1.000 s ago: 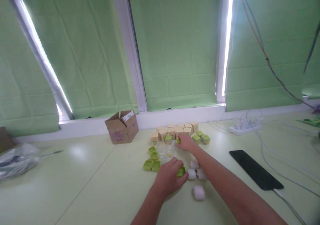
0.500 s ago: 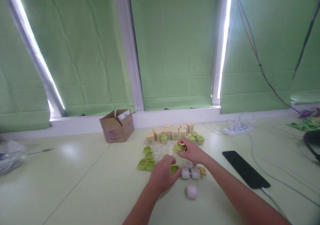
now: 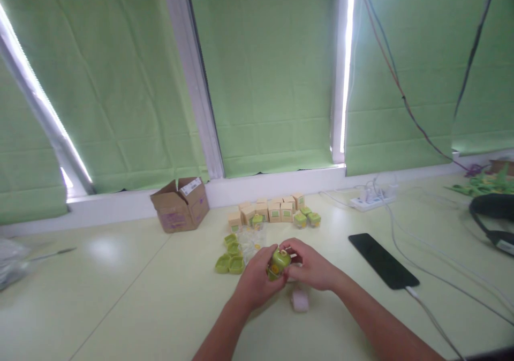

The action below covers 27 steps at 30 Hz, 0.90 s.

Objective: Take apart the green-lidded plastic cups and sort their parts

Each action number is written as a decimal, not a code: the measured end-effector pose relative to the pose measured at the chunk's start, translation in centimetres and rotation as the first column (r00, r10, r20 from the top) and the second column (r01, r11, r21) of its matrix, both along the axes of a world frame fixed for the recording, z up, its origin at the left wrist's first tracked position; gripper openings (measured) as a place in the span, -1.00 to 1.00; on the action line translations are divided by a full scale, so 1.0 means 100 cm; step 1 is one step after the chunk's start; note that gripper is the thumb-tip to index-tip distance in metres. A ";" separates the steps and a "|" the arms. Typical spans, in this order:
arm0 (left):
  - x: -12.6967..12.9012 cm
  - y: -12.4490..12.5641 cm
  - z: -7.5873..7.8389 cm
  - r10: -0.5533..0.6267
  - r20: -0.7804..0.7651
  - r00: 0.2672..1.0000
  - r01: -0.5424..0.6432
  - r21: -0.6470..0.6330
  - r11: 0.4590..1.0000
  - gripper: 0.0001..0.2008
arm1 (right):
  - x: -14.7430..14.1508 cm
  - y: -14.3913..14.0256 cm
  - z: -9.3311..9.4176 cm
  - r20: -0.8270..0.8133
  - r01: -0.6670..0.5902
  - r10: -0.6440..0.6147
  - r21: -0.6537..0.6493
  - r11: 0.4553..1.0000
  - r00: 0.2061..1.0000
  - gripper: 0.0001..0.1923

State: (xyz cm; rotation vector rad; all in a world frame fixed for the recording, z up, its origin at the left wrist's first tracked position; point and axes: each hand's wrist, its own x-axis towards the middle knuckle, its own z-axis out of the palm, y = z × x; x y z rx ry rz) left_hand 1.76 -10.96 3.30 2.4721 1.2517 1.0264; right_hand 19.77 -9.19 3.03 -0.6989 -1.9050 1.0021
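My left hand (image 3: 257,279) is closed around a small rounded green case (image 3: 281,257) with an orange spot on its side and a small pale ring on top. The fingers of my right hand (image 3: 311,267) grip the same case from the right. Part of a green piece shows low between the hands, but fingers hide most of it. Left of my hands lie several open green cups (image 3: 229,263) beside clear plastic pieces (image 3: 252,239). Just below my right hand sits a white rounded piece (image 3: 300,300).
Small cream boxes (image 3: 274,212) stand in a cluster behind, with green-lidded cases (image 3: 307,218) at their right. A cardboard box (image 3: 180,204) is at back left. To the right lie a black phone (image 3: 383,261) on a cable, a power strip (image 3: 372,202) and a black headset (image 3: 493,216).
My right hand has moved toward me and left with a green-lidded case and now meets my left hand. The view has shifted slightly to the right.
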 end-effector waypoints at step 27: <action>-0.002 0.000 0.002 0.063 0.008 0.998 -0.063 -0.001 0.998 -0.54 | 0.000 -0.002 0.001 0.175 0.248 -0.339 0.399 0.883 0.924 -0.83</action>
